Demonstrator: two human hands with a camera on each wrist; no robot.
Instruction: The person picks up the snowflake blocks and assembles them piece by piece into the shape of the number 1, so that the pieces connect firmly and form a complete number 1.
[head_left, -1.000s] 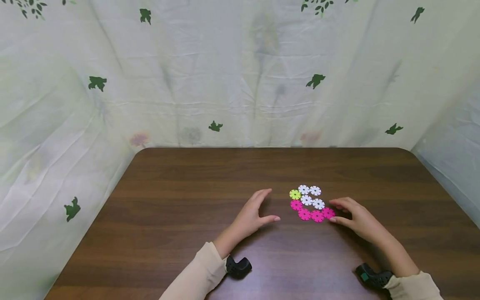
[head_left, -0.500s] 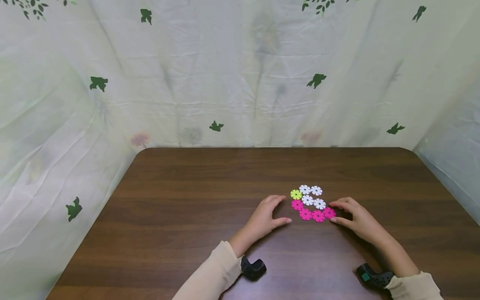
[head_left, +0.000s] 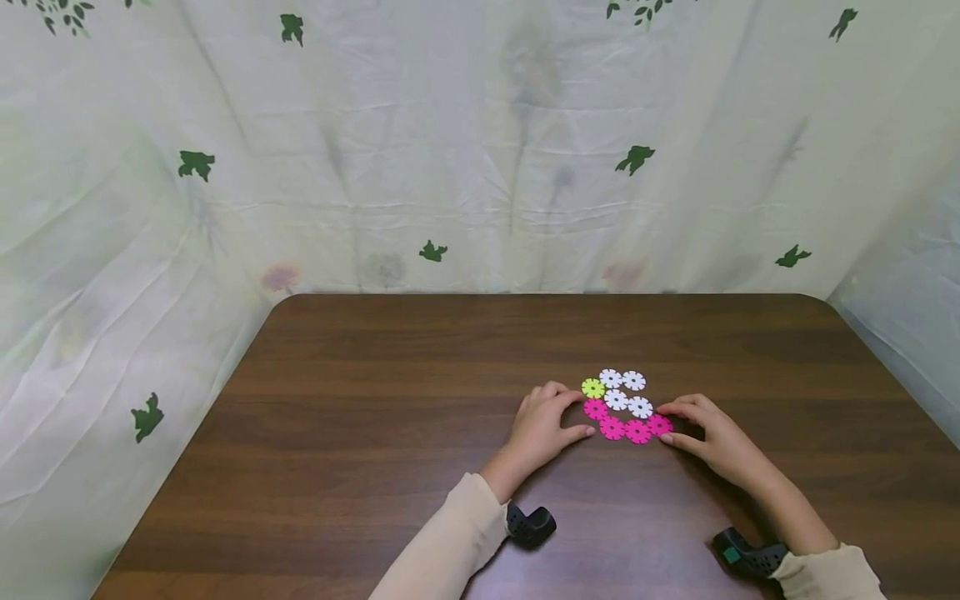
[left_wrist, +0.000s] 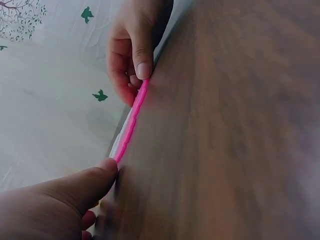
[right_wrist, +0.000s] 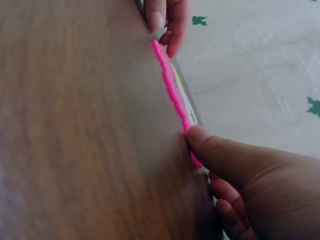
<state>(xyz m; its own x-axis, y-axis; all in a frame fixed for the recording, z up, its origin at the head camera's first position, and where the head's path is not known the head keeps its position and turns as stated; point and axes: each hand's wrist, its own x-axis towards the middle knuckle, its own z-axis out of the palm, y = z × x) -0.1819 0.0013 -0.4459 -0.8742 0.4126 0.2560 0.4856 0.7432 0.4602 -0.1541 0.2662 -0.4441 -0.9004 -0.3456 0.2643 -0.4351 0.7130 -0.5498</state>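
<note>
Notched flower-shaped plastic discs lie joined flat on the table. Several pink discs [head_left: 638, 432] make a curved row along the near side, also seen edge-on as a pink strip [right_wrist: 172, 92] in the right wrist view. A yellow-green disc [head_left: 593, 388] sits at the left end, with several white discs [head_left: 617, 400] beyond the pink ones. My right hand [head_left: 716, 442] pinches the rightmost pink disc [head_left: 661, 425] between thumb and finger. At the left end my left hand [head_left: 542, 427] has thumb and fingers spread, fingertips close to the discs; contact is unclear.
The brown wooden table [head_left: 375, 467] runs back to a pale curtain [head_left: 480, 150] with green bird shapes. A black wrist camera [head_left: 531, 527] hangs below the left wrist, another black wrist camera [head_left: 746, 552] below the right.
My left hand has moved right, up to the left end of the joined discs, and its thumb and fingers have drawn somewhat closer. My right hand has stayed at the right end.
</note>
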